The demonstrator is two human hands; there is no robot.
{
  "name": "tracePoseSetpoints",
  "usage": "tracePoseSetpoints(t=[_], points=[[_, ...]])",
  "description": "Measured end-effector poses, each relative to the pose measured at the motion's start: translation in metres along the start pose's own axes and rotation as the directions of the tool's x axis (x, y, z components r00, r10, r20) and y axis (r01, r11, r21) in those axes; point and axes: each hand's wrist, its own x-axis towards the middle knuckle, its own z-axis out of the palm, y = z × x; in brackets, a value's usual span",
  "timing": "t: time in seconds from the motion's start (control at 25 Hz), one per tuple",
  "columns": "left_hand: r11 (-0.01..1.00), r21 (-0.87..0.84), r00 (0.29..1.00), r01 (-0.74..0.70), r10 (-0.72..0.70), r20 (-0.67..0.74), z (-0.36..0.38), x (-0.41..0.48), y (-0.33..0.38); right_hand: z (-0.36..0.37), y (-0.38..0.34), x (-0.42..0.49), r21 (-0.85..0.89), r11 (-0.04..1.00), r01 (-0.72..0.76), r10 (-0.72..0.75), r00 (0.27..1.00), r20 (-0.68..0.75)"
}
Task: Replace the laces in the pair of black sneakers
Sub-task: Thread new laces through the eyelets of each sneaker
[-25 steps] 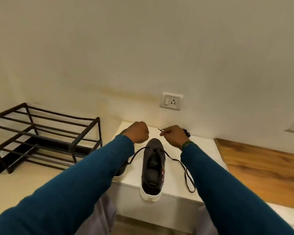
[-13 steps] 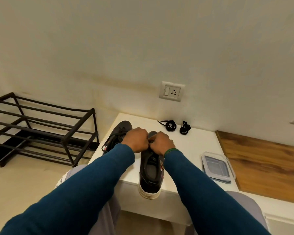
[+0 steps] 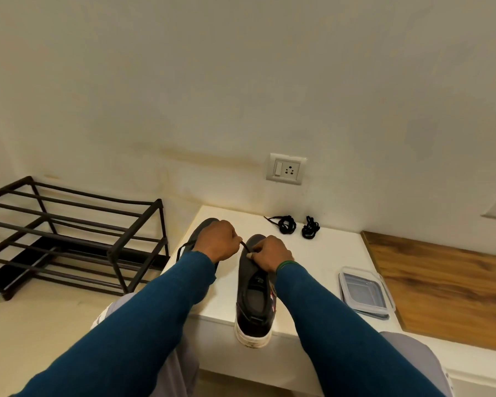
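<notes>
A black sneaker (image 3: 254,299) with a white sole stands on the white table (image 3: 327,253), its heel hanging over the front edge. My left hand (image 3: 216,243) and my right hand (image 3: 271,255) sit close together over its front part, both pinching a black lace (image 3: 244,245) that runs between them. The second black sneaker (image 3: 205,226) lies behind my left hand, mostly hidden, with a lace loop showing at its left. Two coiled black laces (image 3: 287,224) (image 3: 310,231) lie at the table's back near the wall.
A clear plastic lidded box (image 3: 364,292) sits at the table's right side. A wooden surface (image 3: 447,285) adjoins on the right. A black metal shoe rack (image 3: 69,239) stands on the floor at left. A wall socket (image 3: 286,169) is above the table.
My hands came together from spread apart over the sneaker's front; the long loose lace ends seen beside the shoe a second ago are drawn in. The camera tilted down and right.
</notes>
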Motion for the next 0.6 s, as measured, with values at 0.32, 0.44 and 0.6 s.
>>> tracePoseSetpoints(t=[0.32, 0.44, 0.6], points=[[0.807, -0.571, 0.984, -0.15, 0.064, -0.169, -0.167, 0.031, 0.088, -0.175, -0.051, -0.005, 0.672, 0.698, 0.247, 0.068, 0.911, -0.406], [0.66, -0.701, 0.953, -0.269, 0.077, -0.293, -0.253, 0.038, 0.152, -0.261, -0.099, -0.024, 0.757, 0.534, 0.376, 0.053, 0.879, -0.474], [0.498, -0.805, 0.931, -0.322, 0.01, -0.366, -0.35, 0.034, 0.219, -0.354, -0.163, -0.051, 0.737, 0.462, 0.493, 0.023, 0.824, -0.566]])
